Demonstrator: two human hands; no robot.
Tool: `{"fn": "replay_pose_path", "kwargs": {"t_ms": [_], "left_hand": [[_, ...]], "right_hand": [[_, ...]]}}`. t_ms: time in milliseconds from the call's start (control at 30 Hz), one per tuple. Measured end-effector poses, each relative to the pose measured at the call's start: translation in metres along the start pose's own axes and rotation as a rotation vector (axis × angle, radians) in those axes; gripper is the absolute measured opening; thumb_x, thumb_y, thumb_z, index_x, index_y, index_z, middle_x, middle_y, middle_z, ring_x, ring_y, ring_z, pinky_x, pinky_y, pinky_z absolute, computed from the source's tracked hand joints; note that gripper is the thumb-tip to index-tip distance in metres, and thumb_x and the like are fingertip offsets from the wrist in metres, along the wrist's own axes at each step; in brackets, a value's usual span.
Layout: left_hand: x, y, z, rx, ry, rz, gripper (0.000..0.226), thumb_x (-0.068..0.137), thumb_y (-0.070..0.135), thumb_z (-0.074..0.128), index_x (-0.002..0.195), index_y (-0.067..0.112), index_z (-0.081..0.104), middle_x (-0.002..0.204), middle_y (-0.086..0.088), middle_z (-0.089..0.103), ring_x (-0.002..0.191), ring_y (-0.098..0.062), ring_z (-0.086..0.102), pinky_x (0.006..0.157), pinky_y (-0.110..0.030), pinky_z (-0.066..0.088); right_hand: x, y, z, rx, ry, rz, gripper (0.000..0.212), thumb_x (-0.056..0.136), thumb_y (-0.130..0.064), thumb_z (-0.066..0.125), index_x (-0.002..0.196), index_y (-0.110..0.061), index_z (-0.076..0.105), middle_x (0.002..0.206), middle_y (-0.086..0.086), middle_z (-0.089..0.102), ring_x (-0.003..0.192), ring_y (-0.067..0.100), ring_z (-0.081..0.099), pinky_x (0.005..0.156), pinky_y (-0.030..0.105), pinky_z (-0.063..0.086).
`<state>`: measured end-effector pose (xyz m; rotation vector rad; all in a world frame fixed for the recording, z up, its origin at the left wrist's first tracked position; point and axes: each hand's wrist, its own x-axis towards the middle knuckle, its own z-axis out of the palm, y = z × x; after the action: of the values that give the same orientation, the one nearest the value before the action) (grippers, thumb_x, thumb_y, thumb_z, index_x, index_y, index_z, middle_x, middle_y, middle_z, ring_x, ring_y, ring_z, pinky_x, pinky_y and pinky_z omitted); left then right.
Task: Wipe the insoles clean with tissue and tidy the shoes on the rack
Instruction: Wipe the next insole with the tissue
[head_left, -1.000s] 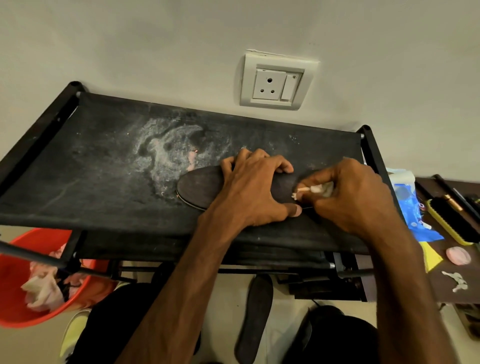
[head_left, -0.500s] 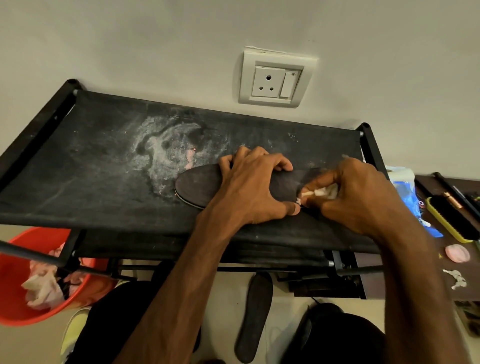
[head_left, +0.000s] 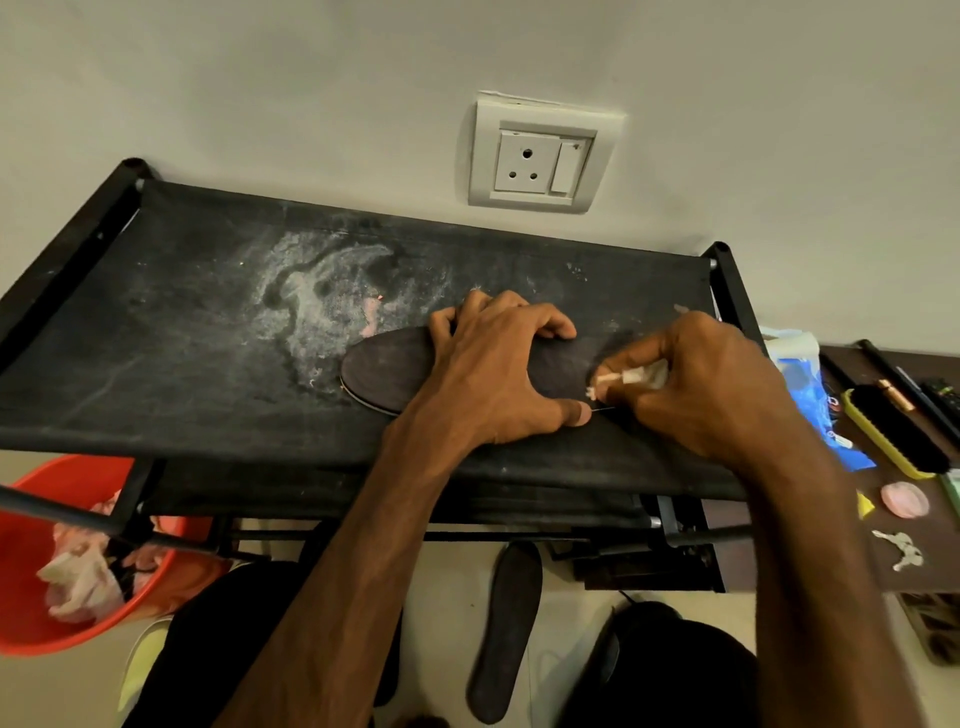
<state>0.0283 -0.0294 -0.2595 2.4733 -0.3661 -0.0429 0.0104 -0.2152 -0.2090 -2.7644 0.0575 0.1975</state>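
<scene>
Insole (head_left: 384, 371), dark and flat, lies lengthwise on the top fabric shelf of the black rack (head_left: 156, 322), toward the shelf's right half and just beside a pale dusty smear; the left hand (head_left: 493, 379) holds it down across its middle, fingers curled over the far edge and thumb set against the near edge, so that grip is closed round the insole; the right hand (head_left: 701, 395) works at the insole's right end, its grip pinching a small wad of white tissue (head_left: 631, 376) between thumb and fingertips, the wad touching the insole's surface close to the left thumb; a second insole (head_left: 506, 634) lies on the floor beneath the rack; an orange bucket (head_left: 67, 467) with crumpled tissue inside stands at the lower left, partly behind the rack's frame; a white wall socket (head_left: 540, 156) sits above the shelf; to the right a brown tabletop (head_left: 935, 551) carries a black brush (head_left: 893, 431), a pink disc (head_left: 904, 499), keys (head_left: 901, 551) and a blue packet (head_left: 810, 395).
</scene>
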Motion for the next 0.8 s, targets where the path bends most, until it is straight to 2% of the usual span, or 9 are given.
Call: {"fn": "replay_pose_path", "kwargs": {"t_ms": [100,200,300,367,433,567,633,733,800], "left_hand": [[0.000,0.000,0.000,0.006,0.005,0.002,0.071,0.060,0.068,0.082,0.122,0.046,0.057,0.119,0.020,0.051,0.120,-0.009,0.037,0.099,-0.036,0.021],[0.000,0.001,0.000,0.014,0.003,0.001,0.071,0.060,0.069,0.081,0.122,0.046,0.057,0.119,0.020,0.051,0.121,-0.010,0.036,0.101,-0.038,0.022],[-0.001,0.000,0.001,0.019,0.009,0.000,0.071,0.059,0.070,0.080,0.122,0.047,0.058,0.117,0.021,0.051,0.120,-0.010,0.037,0.099,-0.037,0.021],[0.000,0.000,0.001,0.014,0.009,-0.001,0.071,0.059,0.070,0.081,0.122,0.047,0.059,0.117,0.022,0.052,0.120,-0.009,0.037,0.099,-0.036,0.021],[0.001,0.001,0.001,0.013,0.009,-0.004,0.071,0.058,0.069,0.082,0.121,0.047,0.059,0.117,0.022,0.052,0.120,-0.008,0.037,0.098,-0.035,0.021],[0.002,0.002,0.000,0.020,0.010,-0.004,0.071,0.058,0.070,0.082,0.121,0.047,0.059,0.118,0.022,0.052,0.119,-0.008,0.037,0.097,-0.035,0.020],[0.001,0.002,0.000,0.022,0.012,-0.004,0.070,0.058,0.069,0.082,0.121,0.047,0.059,0.118,0.022,0.052,0.119,-0.008,0.037,0.097,-0.035,0.021],[0.000,0.003,0.001,0.031,0.012,0.002,0.069,0.059,0.070,0.081,0.121,0.047,0.058,0.117,0.022,0.051,0.118,-0.008,0.037,0.097,-0.035,0.021],[0.000,0.003,0.002,0.032,0.016,0.004,0.069,0.060,0.070,0.080,0.121,0.047,0.059,0.116,0.022,0.051,0.118,-0.008,0.037,0.097,-0.035,0.020]], "right_hand": [[-0.001,0.003,-0.001,0.024,0.011,0.028,0.013,0.079,-0.040,0.080,0.075,-0.050,0.073,0.089,-0.013,0.075,0.088,0.016,0.068,0.084,0.042,0.058],[0.007,-0.003,0.010,0.063,0.181,0.050,0.008,0.082,-0.036,0.080,0.086,-0.042,0.077,0.086,-0.012,0.072,0.081,0.011,0.063,0.076,0.031,0.052],[0.013,-0.010,0.022,0.118,0.338,0.046,0.011,0.083,-0.032,0.078,0.093,-0.036,0.080,0.093,-0.012,0.076,0.084,0.012,0.067,0.074,0.032,0.055],[0.014,-0.008,0.022,0.125,0.323,0.023,0.011,0.083,-0.032,0.078,0.093,-0.037,0.080,0.092,-0.015,0.076,0.081,0.009,0.065,0.071,0.028,0.052],[0.011,0.000,0.014,0.093,0.210,0.006,0.011,0.083,-0.033,0.079,0.092,-0.039,0.080,0.090,-0.016,0.075,0.078,0.006,0.063,0.071,0.026,0.050],[0.003,0.013,-0.002,-0.020,0.013,0.003,0.009,0.079,-0.038,0.081,0.088,-0.040,0.080,0.092,-0.015,0.076,0.088,0.012,0.068,0.085,0.039,0.058],[0.002,0.010,0.000,-0.026,0.041,0.013,0.009,0.080,-0.038,0.080,0.089,-0.039,0.080,0.091,-0.013,0.076,0.088,0.014,0.068,0.085,0.039,0.058],[0.009,0.001,0.013,0.059,0.203,0.045,0.009,0.081,-0.034,0.078,0.088,-0.040,0.079,0.083,-0.015,0.072,0.079,0.009,0.063,0.076,0.030,0.054],[0.015,-0.005,0.022,0.160,0.302,0.046,0.010,0.083,-0.033,0.078,0.092,-0.037,0.080,0.089,-0.016,0.075,0.082,0.006,0.066,0.075,0.031,0.057]]}}
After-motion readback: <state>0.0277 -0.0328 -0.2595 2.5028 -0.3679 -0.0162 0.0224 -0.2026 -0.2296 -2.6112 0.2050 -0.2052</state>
